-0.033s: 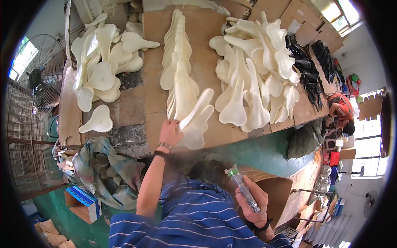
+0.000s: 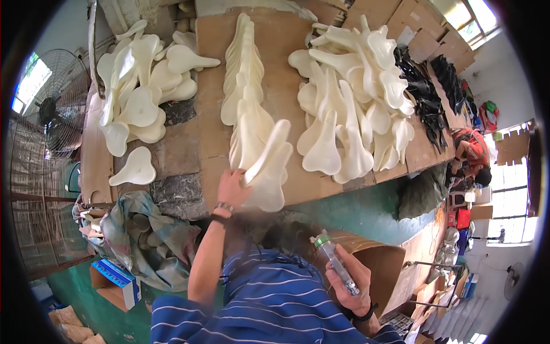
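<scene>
Far left, a pile of cream foam shapes (image 2: 140, 94) is heaped on the worktop (image 2: 286, 80). Next, one cream foam piece (image 2: 266, 169) is gripped by the left hand (image 2: 232, 189) at the worktop's near edge. Lower right, a clear tube (image 2: 338, 266) is held tight in the right hand (image 2: 352, 281).

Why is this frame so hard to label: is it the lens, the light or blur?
Head view: fisheye bends the bench edge and darkens the rim; windows at right are blown out; the left hand on a cream saddle-shaped piece is slightly soft; a smeared patch sits just below that wrist.
</scene>
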`<move>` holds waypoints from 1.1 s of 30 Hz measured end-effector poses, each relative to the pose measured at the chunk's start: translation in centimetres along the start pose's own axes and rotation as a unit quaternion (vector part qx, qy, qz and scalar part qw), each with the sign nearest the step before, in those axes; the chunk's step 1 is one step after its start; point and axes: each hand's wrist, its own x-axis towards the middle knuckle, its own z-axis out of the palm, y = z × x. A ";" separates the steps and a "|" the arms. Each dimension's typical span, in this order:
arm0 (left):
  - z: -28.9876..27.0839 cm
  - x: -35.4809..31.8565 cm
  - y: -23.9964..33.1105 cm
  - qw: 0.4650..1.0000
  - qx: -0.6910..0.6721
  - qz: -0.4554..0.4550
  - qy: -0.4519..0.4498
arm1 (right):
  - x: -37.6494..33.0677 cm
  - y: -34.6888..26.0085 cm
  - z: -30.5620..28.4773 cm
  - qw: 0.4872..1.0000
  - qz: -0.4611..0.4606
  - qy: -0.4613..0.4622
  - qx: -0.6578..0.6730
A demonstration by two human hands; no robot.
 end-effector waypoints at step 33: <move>-8.4 -5.7 -10.0 0.977 -0.173 -0.107 0.064 | 2.0 -1.1 0.3 0.998 -0.051 0.039 -0.026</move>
